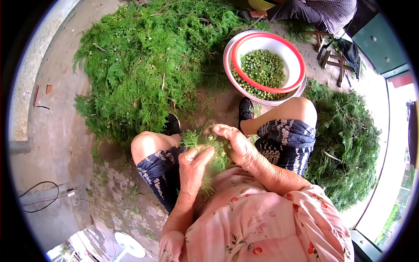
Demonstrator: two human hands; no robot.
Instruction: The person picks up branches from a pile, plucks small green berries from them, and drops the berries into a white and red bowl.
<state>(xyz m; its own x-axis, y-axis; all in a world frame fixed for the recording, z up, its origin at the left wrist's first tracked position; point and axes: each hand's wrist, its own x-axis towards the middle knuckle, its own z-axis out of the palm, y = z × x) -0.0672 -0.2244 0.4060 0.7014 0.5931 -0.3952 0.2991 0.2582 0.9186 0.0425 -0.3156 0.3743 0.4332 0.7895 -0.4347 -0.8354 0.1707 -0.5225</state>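
Note:
A feathery green conifer sprig (220,162) is held in front of my body, between my knees. My left hand (194,166) is closed on it, thumb and fingers pinched together. My right hand (238,144) is at the sprig's upper end with its fingers curled inward. Its fingertips are smeared by motion, and whatever they pinch cannot be made out. Beyond my right knee, a white basin with a red rim (301,72) tilts inside a wider metal-looking basin (228,65). Small round green cones (264,67) lie in both.
A large heap of cut conifer branches (139,74) covers the ground ahead and left. Another pile (345,144) lies to my right. At the top right a person (301,13) sits near a small wooden stool (338,65). A black cable (56,192) lies at left.

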